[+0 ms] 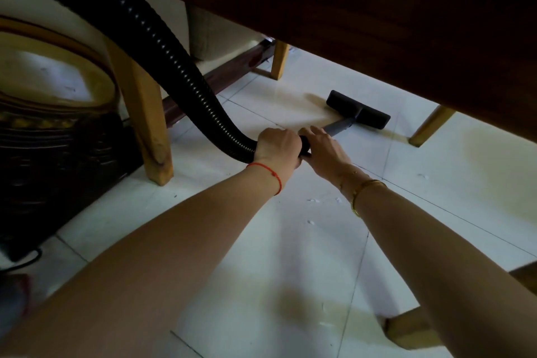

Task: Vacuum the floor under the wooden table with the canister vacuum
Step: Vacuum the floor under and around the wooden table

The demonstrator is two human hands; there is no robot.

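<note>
Both grips are clenched on the vacuum's handle: the left hand (277, 146) at the hose (162, 46) end, the right hand (324, 151) nearer the wand (338, 126). The wand's long axis points ahead-right to the floor head (358, 109), lying flat on the tiled floor (290, 256) under the wooden surface (377, 9).

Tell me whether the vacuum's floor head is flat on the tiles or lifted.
Flat, apparently: the floor head lies along the tiles under the table, no gap visible.
</note>
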